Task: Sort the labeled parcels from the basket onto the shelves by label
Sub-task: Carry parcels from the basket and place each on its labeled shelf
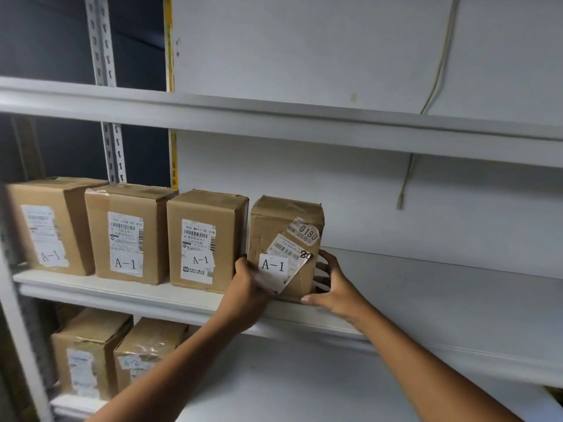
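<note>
A dented cardboard parcel [275,222] labeled A-1 stands on the middle shelf [441,287], rightmost in a row of A-1 boxes. My left hand [248,286] grips its lower left front corner. My right hand [330,283] holds its right side, thumb at the shelf's front edge. Left of it stand three more A-1 parcels [201,239], [128,233], [48,226]. The basket is out of view.
On the lower shelf at the left sit two cardboard boxes [88,345], [146,351], one marked A-2. The upper shelf [304,120] runs across above. A cable [408,178] hangs down the white back wall. Bare middle shelf extends to the right of the held parcel.
</note>
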